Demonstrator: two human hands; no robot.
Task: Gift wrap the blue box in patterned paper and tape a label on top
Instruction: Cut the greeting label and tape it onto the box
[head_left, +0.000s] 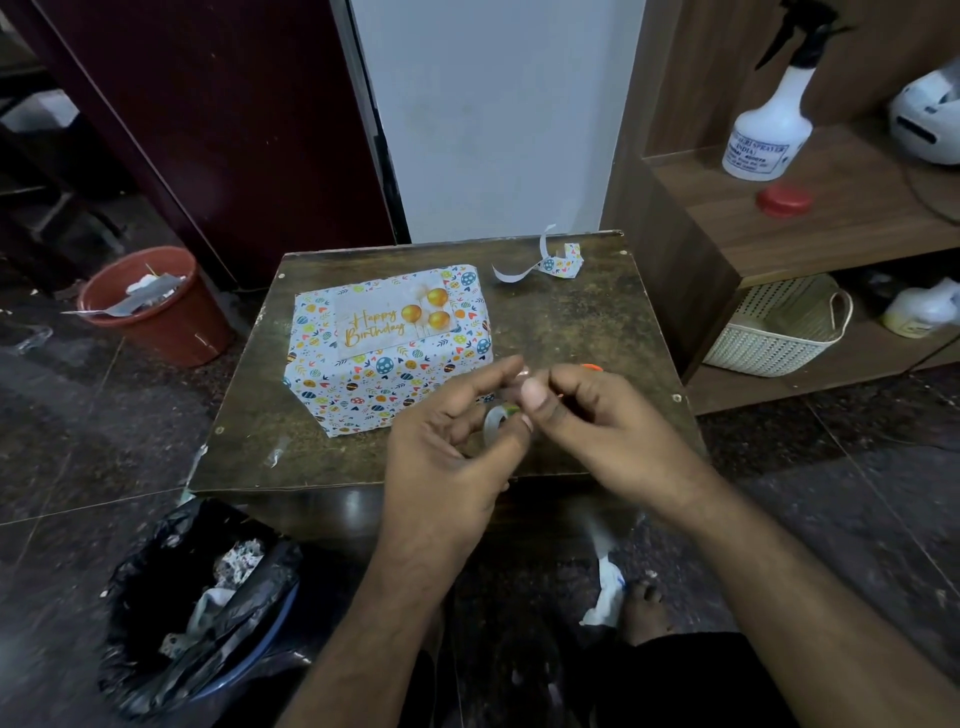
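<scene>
Box (387, 351), wrapped in patterned paper with the label (397, 319) on top, is sitting left of centre on the table (571, 322). Below it, the left hand (447, 447) is gripping a tape roll (496, 421) while the right hand (597, 415) is pinching at its end.

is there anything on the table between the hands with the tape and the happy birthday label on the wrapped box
Nothing visible. The left hand holds the small clear tape roll and the right hand pinches at it, just near of the patterned-paper-wrapped box. The "Happy Birthday" label lies uncovered on top; the paper scraps sit at the dark wooden table's far edge.
</scene>
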